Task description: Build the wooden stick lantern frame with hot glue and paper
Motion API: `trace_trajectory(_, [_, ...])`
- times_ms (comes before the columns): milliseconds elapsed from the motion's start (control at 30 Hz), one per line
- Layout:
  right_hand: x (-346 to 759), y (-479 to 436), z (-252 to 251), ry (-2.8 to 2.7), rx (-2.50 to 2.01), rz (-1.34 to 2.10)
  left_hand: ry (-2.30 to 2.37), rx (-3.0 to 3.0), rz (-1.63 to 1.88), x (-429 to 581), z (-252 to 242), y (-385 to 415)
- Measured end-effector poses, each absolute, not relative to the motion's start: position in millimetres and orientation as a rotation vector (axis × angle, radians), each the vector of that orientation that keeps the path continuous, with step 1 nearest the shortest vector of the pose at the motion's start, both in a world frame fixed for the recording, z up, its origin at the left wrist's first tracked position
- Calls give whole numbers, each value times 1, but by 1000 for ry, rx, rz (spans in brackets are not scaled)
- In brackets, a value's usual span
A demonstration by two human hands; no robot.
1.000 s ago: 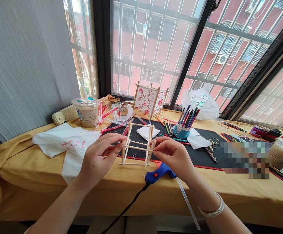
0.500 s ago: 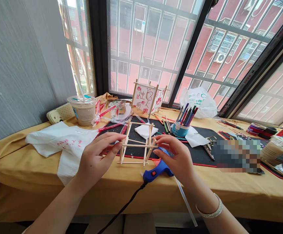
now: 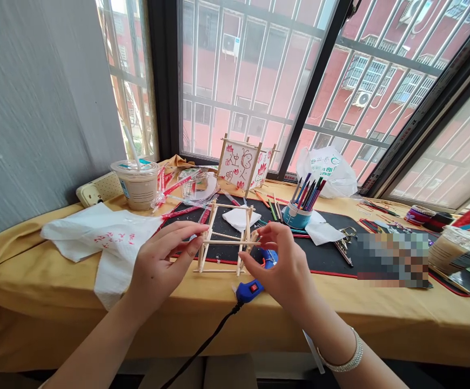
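A small open frame of pale wooden sticks [image 3: 223, 242] stands near the table's front edge. My left hand [image 3: 162, 265] pinches its left upright near the crossbar, thumb and fingertips together. At the right side, my right hand [image 3: 280, 259] has its thumb against the near upright and its fingertips bent around the back of the stick joint. Partly under my right hand lies a blue glue gun [image 3: 249, 290] with a red switch and a black cord. A clear glue stick [image 3: 313, 351] shows below my right forearm.
Behind the frame stands a finished paper-sided stick lantern [image 3: 238, 165]. A blue pen cup [image 3: 296, 217] is to the right. At left are a lidded drink cup [image 3: 136, 186] and crumpled tissue [image 3: 113, 232]. A plastic bag [image 3: 326, 172] rests by the window.
My right thumb has moved left onto the frame's right upright, and my right hand now covers more of the glue gun. My left hand stays put.
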State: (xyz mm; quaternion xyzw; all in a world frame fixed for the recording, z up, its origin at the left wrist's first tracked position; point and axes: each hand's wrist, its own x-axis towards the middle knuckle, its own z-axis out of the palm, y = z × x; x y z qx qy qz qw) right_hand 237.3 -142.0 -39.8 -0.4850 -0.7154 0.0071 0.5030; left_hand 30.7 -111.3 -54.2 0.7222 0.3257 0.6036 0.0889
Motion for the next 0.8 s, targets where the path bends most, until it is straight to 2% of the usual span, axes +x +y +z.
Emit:
trace_trajectory(100, [230,-141,-37,-1785,-1242,-200,960,2156,1810,31,-55,-112])
trace_trajectory(233, [224,-139,-35,-1809,-1316,-313,963,2166,1824,31,-56,-113])
trace_trajectory(800, [223,-137,-34,-1824,-1232,-220,943,2231,1835,31,-56,-111])
